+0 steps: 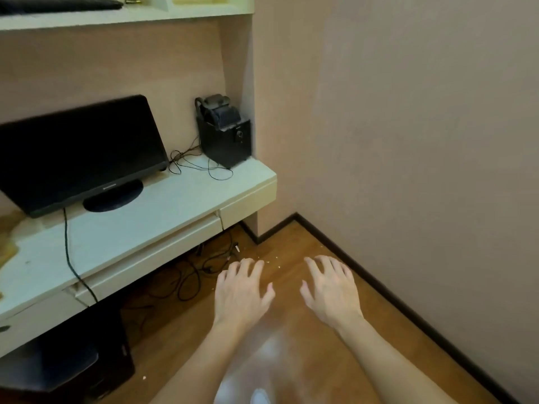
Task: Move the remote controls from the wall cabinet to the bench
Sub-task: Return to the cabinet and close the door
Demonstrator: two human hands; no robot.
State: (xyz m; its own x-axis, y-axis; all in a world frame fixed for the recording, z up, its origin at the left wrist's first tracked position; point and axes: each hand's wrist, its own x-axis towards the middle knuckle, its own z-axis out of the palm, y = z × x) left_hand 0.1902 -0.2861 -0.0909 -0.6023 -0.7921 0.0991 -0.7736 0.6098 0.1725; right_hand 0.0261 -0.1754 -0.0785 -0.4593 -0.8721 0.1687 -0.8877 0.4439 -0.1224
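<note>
Both hands empty, palms down, fingers spread, over the wooden floor [291, 330]: left hand [242, 290], right hand [329, 290], side by side, not touching. Bench [163, 208] at left carries a dark monitor [78, 150] and a black speaker [224, 138]. Shelf [116, 18] above. Can't make out any remote controls.

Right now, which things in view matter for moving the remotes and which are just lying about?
For the job:
left hand, open and empty
right hand, open and empty
No remote control can be made out.

Just lying about:
monitor
black speaker
desk
cables on the floor
</note>
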